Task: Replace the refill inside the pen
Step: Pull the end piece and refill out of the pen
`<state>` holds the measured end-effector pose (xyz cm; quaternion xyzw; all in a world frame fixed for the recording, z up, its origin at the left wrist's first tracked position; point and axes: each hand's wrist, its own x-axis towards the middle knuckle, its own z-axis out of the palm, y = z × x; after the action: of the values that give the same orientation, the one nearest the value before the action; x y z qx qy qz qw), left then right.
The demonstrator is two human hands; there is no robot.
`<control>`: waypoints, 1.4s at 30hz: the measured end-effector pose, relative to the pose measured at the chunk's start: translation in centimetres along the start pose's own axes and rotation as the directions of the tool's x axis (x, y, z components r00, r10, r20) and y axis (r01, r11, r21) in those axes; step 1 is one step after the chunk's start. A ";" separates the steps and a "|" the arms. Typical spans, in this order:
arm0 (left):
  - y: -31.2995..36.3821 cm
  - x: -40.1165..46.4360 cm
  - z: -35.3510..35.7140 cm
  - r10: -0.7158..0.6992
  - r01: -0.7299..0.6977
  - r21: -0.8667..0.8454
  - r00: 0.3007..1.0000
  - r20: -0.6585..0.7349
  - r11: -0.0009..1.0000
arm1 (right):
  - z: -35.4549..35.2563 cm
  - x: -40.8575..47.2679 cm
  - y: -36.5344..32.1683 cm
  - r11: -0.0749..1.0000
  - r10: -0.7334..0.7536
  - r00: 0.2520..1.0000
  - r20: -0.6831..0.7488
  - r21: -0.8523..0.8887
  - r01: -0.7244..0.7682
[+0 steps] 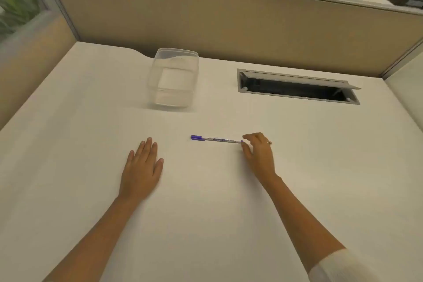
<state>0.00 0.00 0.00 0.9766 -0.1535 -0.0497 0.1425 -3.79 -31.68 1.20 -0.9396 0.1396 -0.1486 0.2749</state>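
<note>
Over on the left, the left hand (142, 167) lies flat, palm down on the white bench (206, 224), fingers (148, 147) stretched out and spread, gripping nothing, bare forearm running back toward the near edge. It sits well to the left of the pen (217, 139), with clear bench between them. Moving across to the pen itself: it lies flat on the bench, running left to right, purple cap end pointing left, pale printed barrel in the middle, a small purple tip at its right end. Beyond the pen, farther up the bench and a touch to its left, stands a clear plastic container (173, 78), upright and see-through, nothing visible inside. To the right of that, well beyond the pen, a grey cable hatch (297, 87) is set into the bench top with its flap propped open over a dark slot. Now the right hand (259, 155), at the pen's right end: thumb below, forefinger above, the two fingers parted and bracketing the purple tip, just at it, though whether they actually touch the pen is too close to call. A ring shows on that hand, and a white sleeve (343, 268) is pushed up the arm near the bottom right corner.
</note>
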 end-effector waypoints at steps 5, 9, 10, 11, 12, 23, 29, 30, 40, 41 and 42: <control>-0.1 0.0 0.0 -0.005 0.005 0.018 1.000 -0.031 1.000 | 1.9 1.5 -1.6 1.000 0.023 0.988 0.156 -0.020 -0.021; -0.3 0.2 0.0 -0.017 0.017 0.004 0.999 -0.031 1.000 | 2.4 1.4 -1.0 1.000 -0.001 0.997 0.082 -0.029 0.004; -0.3 0.2 0.0 -0.020 0.020 0.000 0.999 -0.032 1.000 | 2.5 1.5 -1.0 1.000 0.005 0.997 0.076 -0.020 -0.004; -0.3 0.2 0.0 -0.021 0.021 -0.007 0.999 -0.027 1.000 | 2.6 1.5 -0.9 1.000 0.009 0.997 0.070 -0.006 -0.008; -0.3 0.2 0.0 -0.020 0.020 -0.016 0.999 -0.025 1.000 | 2.7 1.5 -0.9 1.000 0.017 0.998 0.067 0.007 -0.017; 4.6 1.7 -1.3 -0.154 0.074 -0.482 0.980 -0.129 0.873 | -1.9 1.9 -4.1 0.921 0.049 0.999 0.009 0.386 -0.049; 12.7 4.2 -3.8 -0.023 0.337 -0.939 0.940 0.339 -0.075 | -4.6 1.9 -6.7 0.847 0.018 1.000 -0.009 0.531 -0.010; 13.5 4.6 -4.2 -0.021 0.331 -0.924 0.940 0.341 -0.192 | -4.9 1.8 -6.9 0.847 0.009 1.000 -0.013 0.532 -0.001; 15.1 6.0 -5.9 -0.030 0.217 -0.924 0.971 0.238 -0.314 | -7.8 2.1 -6.2 0.891 -0.034 0.996 0.081 0.454 -0.006; 15.0 6.0 -6.0 -0.025 0.220 -0.925 0.971 0.239 -0.311 | -8.1 2.3 -6.2 0.931 -0.116 0.989 0.092 0.357 0.076; 14.9 6.0 -6.0 -0.023 0.223 -0.924 0.970 0.241 -0.310 | -8.3 2.4 -6.2 0.955 -0.193 0.974 0.118 0.250 0.159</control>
<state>2.24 -13.87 9.78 0.4693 0.0441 -0.2278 0.8520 -3.40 -31.48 11.81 -0.9165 0.0164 -0.1217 0.3807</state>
